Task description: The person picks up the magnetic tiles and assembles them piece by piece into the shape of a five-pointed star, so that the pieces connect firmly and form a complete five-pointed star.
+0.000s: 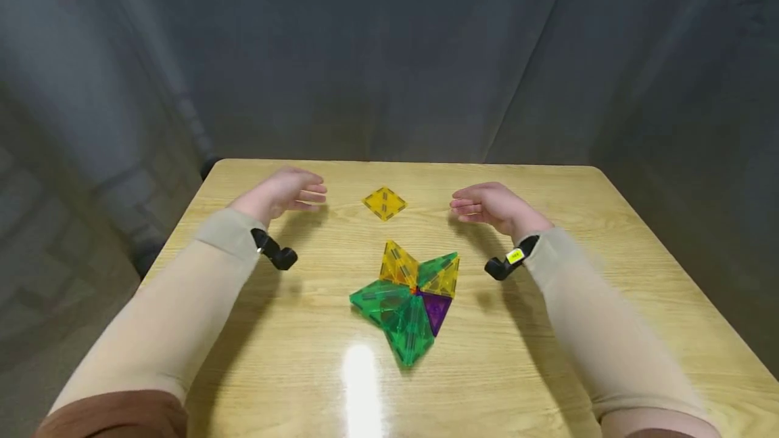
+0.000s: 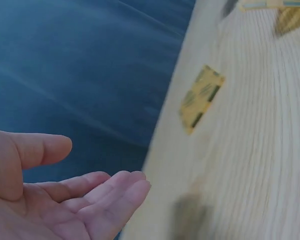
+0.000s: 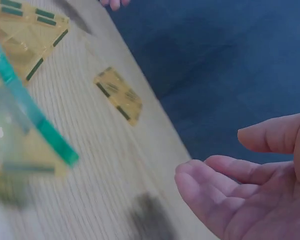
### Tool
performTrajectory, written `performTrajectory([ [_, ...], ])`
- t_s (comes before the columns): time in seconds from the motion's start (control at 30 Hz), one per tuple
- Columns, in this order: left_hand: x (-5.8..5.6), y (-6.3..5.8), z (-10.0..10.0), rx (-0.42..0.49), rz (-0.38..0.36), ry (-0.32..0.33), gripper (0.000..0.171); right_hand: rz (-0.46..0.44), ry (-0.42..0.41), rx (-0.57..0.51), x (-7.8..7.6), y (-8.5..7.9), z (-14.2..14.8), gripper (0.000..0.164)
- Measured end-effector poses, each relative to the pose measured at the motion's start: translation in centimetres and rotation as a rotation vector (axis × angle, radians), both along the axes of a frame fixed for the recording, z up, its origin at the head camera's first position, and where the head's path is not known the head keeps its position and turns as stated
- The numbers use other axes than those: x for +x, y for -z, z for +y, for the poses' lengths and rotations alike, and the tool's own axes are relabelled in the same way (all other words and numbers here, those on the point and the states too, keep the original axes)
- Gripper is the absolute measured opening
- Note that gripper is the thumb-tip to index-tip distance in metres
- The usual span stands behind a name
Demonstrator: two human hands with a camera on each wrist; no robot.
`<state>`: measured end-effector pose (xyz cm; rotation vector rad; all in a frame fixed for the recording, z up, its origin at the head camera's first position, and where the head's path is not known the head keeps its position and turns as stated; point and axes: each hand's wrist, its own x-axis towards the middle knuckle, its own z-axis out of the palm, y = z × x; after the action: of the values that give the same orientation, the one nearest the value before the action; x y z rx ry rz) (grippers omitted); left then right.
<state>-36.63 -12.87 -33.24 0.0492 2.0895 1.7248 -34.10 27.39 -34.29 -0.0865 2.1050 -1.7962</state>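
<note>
Both hands hover over the wooden table, palms facing inward, holding nothing. On the left is my left hand (image 1: 289, 191), its fingers loosely extended in the left wrist view. My right hand (image 1: 493, 205) mirrors it on the other side, thumb apart from the fingers in the right wrist view. Between them at the back lies a flat yellow diamond of translucent magnetic tiles (image 1: 385, 203), touched by neither hand. Nearer to me stands a star-like build of magnetic tiles (image 1: 409, 340) in green, yellow and purple, with an orange bit at its centre.
The light wood table (image 1: 292, 370) has its far edge just beyond the hands. Dark grey-blue cloth (image 1: 377, 53) hangs behind it and along the sides. A bright light reflection lies on the wood in front of the star-like build.
</note>
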Motion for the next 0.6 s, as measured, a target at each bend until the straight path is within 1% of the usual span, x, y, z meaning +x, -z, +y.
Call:
performTrajectory([
  [0.1,-1.3,1.3,1.9,0.037,-0.065,-0.012,0.056,-0.073,-0.012,-0.021,-1.3,0.6,-1.8,0.049],
  [0.17,-2.0,1.9,3.0,0.051,-0.090,0.001,0.056,-0.108,-0.005,-0.050,-2.1,0.9,-2.7,0.049],
  [0.3,-3.0,2.8,4.9,0.057,-0.118,0.021,0.054,-0.144,0.000,-0.090,-3.0,1.3,-3.7,0.048],
  [0.47,-3.9,4.0,6.3,0.096,-0.156,-0.010,0.053,-0.173,-0.012,-0.091,-3.4,2.0,-4.9,0.048],
  [0.6,-4.2,4.6,6.9,0.139,-0.156,-0.037,0.054,-0.182,0.009,-0.084,-3.7,2.5,-5.5,0.048],
])
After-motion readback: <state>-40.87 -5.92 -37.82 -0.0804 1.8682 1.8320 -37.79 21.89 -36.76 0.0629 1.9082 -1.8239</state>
